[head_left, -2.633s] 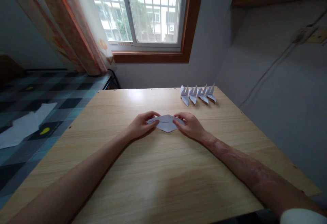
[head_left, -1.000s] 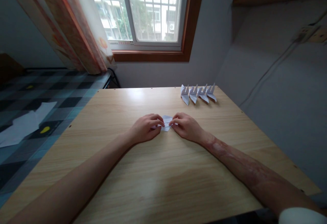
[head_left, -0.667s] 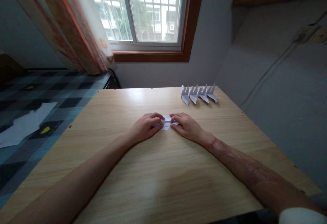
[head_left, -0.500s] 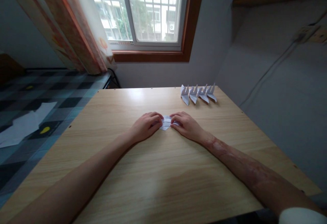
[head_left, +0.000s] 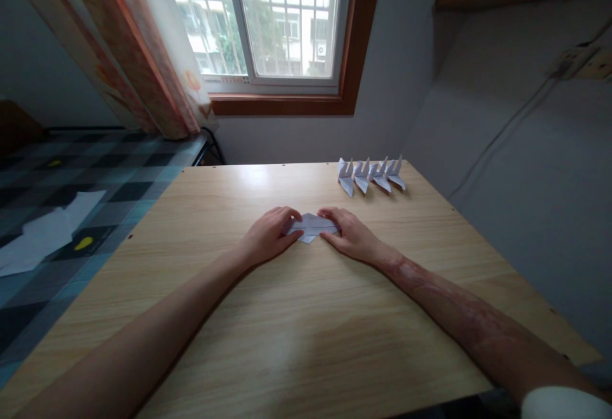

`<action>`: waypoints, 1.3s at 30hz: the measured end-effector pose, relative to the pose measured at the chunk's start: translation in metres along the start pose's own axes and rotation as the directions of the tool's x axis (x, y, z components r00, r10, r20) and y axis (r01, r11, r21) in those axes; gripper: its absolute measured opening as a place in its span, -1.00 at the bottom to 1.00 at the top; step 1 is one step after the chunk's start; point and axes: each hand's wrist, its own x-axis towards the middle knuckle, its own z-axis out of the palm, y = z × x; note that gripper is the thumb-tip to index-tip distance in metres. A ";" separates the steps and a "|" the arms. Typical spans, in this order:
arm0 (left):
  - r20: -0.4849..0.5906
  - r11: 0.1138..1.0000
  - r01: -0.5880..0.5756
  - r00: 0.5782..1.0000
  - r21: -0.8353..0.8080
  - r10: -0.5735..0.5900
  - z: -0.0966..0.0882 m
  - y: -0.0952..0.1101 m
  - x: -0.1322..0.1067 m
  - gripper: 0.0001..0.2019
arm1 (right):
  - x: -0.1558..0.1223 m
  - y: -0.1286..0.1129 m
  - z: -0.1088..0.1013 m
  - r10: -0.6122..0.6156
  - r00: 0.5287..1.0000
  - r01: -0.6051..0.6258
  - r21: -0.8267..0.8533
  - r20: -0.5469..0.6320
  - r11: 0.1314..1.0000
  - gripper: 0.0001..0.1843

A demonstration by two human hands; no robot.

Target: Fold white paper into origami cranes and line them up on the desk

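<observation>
A small white folded paper [head_left: 310,224] lies near the middle of the wooden table [head_left: 296,317], with a crease across it and pointed upper and lower edges. My left hand [head_left: 268,235] grips its left end, thumb on the near edge and fingers curled over the far one. On the opposite end, my right hand [head_left: 354,235] holds it the same way. Both palms and the outer tips of the paper are partly hidden by the fingers.
Several folded paper cranes [head_left: 371,176] stand in a row at the table's back right. Loose white paper sheets [head_left: 50,231] rest on a checked bed cover [head_left: 124,151] at left. Behind the table are a window [head_left: 287,23] and a curtain [head_left: 138,43].
My fingers have spread a little outward along the paper. More of its surface shows now, and it looks wider and flatter between my hands.
</observation>
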 end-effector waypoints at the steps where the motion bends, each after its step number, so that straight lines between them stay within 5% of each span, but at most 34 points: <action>1: 0.000 1.000 -0.008 1.000 -0.001 0.008 0.000 0.001 0.000 -0.78 | 0.000 0.000 0.000 0.001 1.000 -0.001 -0.002 0.007 1.000 -0.50; 7: -0.012 0.999 -0.040 0.999 0.007 0.040 -0.002 0.007 -0.001 -0.69 | 0.001 -0.009 -0.006 -0.052 0.997 0.055 -0.049 0.061 0.997 -0.62; 13: 0.003 0.983 -0.174 0.985 0.063 0.174 -0.001 0.006 0.000 -0.77 | 0.001 -0.011 -0.006 -0.141 0.988 0.149 -0.118 0.069 0.982 -0.54; 22: -0.073 0.977 -0.183 0.979 0.111 0.192 -0.003 0.010 -0.002 -0.72 | 0.002 -0.017 -0.007 -0.167 0.986 0.169 -0.120 0.025 0.978 -0.46; 29: -0.013 0.991 -0.124 0.992 -0.052 0.124 -0.001 0.007 -0.004 -0.83 | -0.002 -0.015 -0.004 -0.079 0.997 0.080 -0.067 0.016 0.995 -0.61; 39: 0.008 0.974 -0.198 0.980 -0.107 0.200 -0.006 0.013 -0.005 -0.80 | 0.001 -0.017 -0.006 -0.064 0.996 0.064 0.004 0.068 0.998 -0.88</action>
